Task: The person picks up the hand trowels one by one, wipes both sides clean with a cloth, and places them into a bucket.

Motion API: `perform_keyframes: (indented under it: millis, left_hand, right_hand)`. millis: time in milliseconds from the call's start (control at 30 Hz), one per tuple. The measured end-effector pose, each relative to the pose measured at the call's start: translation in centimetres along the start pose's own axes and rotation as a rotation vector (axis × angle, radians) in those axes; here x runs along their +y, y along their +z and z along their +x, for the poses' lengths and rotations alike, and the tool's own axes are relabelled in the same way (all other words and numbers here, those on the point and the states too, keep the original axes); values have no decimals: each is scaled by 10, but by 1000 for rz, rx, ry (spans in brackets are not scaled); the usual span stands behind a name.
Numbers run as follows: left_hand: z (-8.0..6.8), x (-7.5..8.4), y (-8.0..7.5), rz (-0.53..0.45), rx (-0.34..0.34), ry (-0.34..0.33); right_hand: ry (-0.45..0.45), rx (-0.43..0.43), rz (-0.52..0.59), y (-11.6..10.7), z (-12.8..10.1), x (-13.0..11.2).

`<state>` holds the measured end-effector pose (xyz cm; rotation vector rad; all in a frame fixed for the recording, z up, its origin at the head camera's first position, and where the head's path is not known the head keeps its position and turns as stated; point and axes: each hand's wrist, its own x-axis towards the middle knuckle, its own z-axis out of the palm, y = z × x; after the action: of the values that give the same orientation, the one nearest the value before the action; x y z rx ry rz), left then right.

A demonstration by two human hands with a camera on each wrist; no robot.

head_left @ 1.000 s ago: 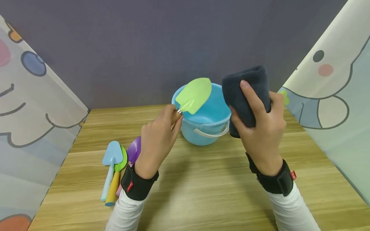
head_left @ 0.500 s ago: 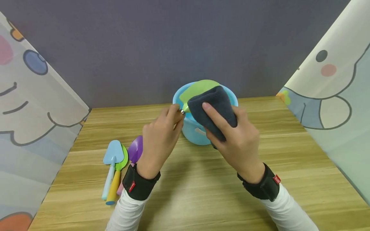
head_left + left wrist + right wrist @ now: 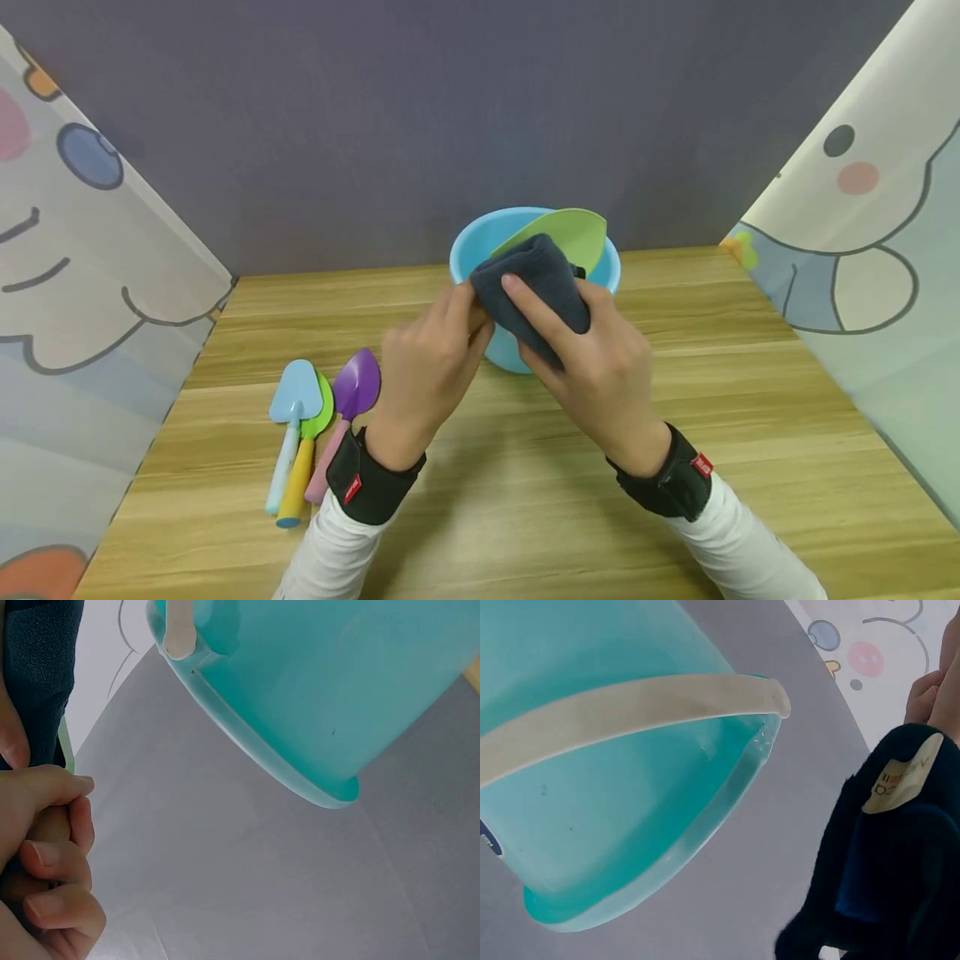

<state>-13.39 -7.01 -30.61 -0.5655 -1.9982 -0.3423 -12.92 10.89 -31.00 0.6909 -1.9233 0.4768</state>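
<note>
the green toy shovel is held above the blue bucket, its blade over the rim. the dark blue cloth wraps the blade's lower part. the left hand grips the shovel's handle, fingers curled round it. the right hand clasps the cloth against the blade. on the wooden table, 3 more toy shovels lie left of the left wrist.

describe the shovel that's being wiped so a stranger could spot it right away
Find the blue bucket at the back of the wooden table. Above its rim, a dark cloth covers part of a light green shovel. It is the only shovel held up; three others lie flat at the left.
</note>
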Motion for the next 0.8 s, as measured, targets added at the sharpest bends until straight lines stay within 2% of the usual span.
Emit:
perform_keyframes:
  millis: [200,367,667,800]
  left_hand:
    - [-1,0,1,-22,-13,-3]
    - [-2,0,2,-22,-18,-13]
    - [-1,1,2,-29,-11,-26]
    - [-1,2,2,-22,-8,-27]
  right_hand:
    - [6,-9,-13,0,1,0]
    - [-6,14,-13,1,3,-2]
    - [33,64,-9,5,2,-6]
    - [4,37,24,4,2,-3]
